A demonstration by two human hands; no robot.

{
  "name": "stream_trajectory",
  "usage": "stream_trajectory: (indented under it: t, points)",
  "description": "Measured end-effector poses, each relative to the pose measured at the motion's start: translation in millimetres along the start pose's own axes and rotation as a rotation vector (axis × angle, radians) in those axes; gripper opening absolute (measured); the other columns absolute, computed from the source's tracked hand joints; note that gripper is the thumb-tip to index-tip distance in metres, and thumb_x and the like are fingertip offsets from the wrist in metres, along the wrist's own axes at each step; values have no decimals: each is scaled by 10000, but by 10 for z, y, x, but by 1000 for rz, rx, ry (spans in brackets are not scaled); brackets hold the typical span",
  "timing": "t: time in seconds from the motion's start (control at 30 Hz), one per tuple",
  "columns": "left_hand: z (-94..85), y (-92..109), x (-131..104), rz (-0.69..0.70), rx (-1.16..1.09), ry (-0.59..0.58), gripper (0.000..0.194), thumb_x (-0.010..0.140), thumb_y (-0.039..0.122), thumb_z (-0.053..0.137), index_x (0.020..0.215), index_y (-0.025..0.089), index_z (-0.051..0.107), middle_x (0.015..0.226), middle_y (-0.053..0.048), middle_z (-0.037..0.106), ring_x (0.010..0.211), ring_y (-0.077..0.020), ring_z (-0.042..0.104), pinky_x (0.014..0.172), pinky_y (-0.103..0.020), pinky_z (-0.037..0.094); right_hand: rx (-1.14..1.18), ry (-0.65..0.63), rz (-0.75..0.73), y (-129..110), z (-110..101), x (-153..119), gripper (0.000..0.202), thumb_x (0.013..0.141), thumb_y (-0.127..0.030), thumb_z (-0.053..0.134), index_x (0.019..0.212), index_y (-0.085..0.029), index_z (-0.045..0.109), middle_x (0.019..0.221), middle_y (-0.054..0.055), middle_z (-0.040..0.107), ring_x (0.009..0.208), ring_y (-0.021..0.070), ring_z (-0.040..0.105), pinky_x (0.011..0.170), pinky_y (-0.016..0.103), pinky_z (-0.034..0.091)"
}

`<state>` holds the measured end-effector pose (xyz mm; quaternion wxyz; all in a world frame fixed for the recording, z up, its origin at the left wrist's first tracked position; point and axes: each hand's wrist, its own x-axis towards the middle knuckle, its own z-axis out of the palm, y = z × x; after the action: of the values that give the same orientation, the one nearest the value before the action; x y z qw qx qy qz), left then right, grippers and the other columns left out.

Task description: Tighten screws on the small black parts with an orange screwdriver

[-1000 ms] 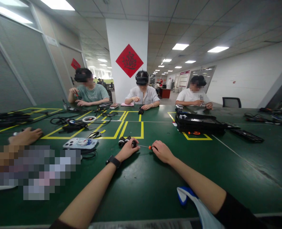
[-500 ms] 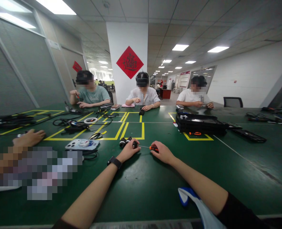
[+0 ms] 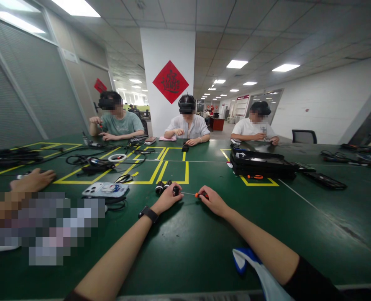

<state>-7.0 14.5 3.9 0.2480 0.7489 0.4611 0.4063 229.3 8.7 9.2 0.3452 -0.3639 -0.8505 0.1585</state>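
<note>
My right hand (image 3: 213, 199) is closed around the orange and black handle of a screwdriver (image 3: 197, 195). Its thin metal shaft points left, its end at a small round black part (image 3: 175, 191). That part is pinched in the fingers of my left hand (image 3: 167, 199), on the wrist of which sits a black watch. I cannot make out what kind of part it is, nor the exact contact of the tip. Just beyond my left hand, several black round pieces with light rings (image 3: 160, 187) rest on the table, partly hidden by the fingers.
The green table (image 3: 185, 251) bears yellow tape lines. A phone (image 3: 106, 189) and cables (image 3: 78, 159) are to the left, beside another person's hand (image 3: 36, 179). Black trays (image 3: 262, 163) and an orange tool (image 3: 254, 177) lie right, blue-white cloth (image 3: 251, 261) near me. Three people sit opposite.
The view has shifted slightly. Both my hands keep the same grip, with the screwdriver still between them and pointed at the black part.
</note>
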Motion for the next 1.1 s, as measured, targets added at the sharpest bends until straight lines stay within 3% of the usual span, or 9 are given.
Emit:
stream_trajectory:
  t: [0.4,0.6,0.7,0.77,0.97,1.1]
  points:
    - [-15,32,-18,-1,-42,-24,237,698,289,592,890,179,506,762,17,556,693,-122,527,708,-270,424,101,60,-70,-34,-6,-14,114,760,-147,551,864,-180,519,890,29,535,818,149,515,760,293,422]
    - [-14,17,-15,19,-24,-23,236,703,297,587,891,181,507,789,10,558,708,-126,527,702,-264,422,156,33,-13,-8,14,2,314,766,-198,575,1070,-180,497,987,52,528,893,153,522,814,302,428]
    - [-6,-3,-5,28,-6,-16,230,699,288,589,885,179,510,782,10,556,708,-128,524,704,-266,417,99,23,9,-8,23,9,178,855,-190,435,985,-177,556,943,52,540,886,151,517,823,313,420]
    - [-2,-12,2,25,1,-12,233,693,287,594,884,179,514,780,10,556,706,-129,521,705,-269,414,55,19,-28,-19,21,7,192,868,-169,397,877,-172,589,914,52,540,887,153,510,845,320,404]
    - [-14,5,1,-11,-41,-27,250,693,306,596,893,179,517,795,4,563,725,-132,527,713,-274,417,54,49,-102,-52,-10,-21,113,787,-126,507,874,-176,561,1011,63,507,963,169,486,885,340,380]
    - [-15,22,-7,-15,-35,-27,256,696,319,595,893,177,515,790,5,562,721,-133,527,708,-276,418,42,52,-90,-52,0,-27,151,732,-126,570,867,-175,523,966,50,517,909,170,494,832,324,398]
